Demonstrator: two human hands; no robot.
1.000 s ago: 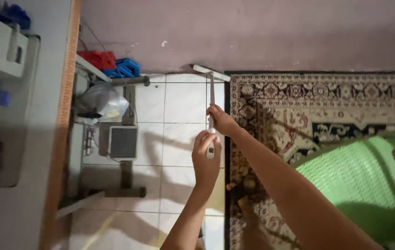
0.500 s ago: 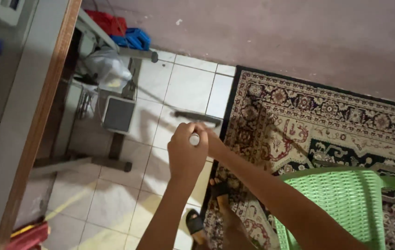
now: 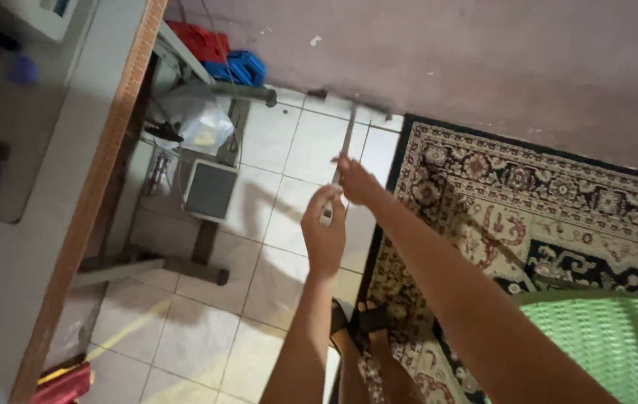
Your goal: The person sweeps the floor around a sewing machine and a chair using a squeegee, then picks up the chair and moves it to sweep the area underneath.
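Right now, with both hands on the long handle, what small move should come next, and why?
Probably draw the handle back along the tiles. Its head lies at the wall base, and both hands, left and right, grip it, so it can go no farther forward.

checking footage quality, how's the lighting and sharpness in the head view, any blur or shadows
Head view: dim, warm indoor light, soft overall; the left hand and right hand on the long handle are slightly smeared, and its far end by the wall is hard to make out; arm shadows fall on the floor tiles; the table at left is blurred; no glare.
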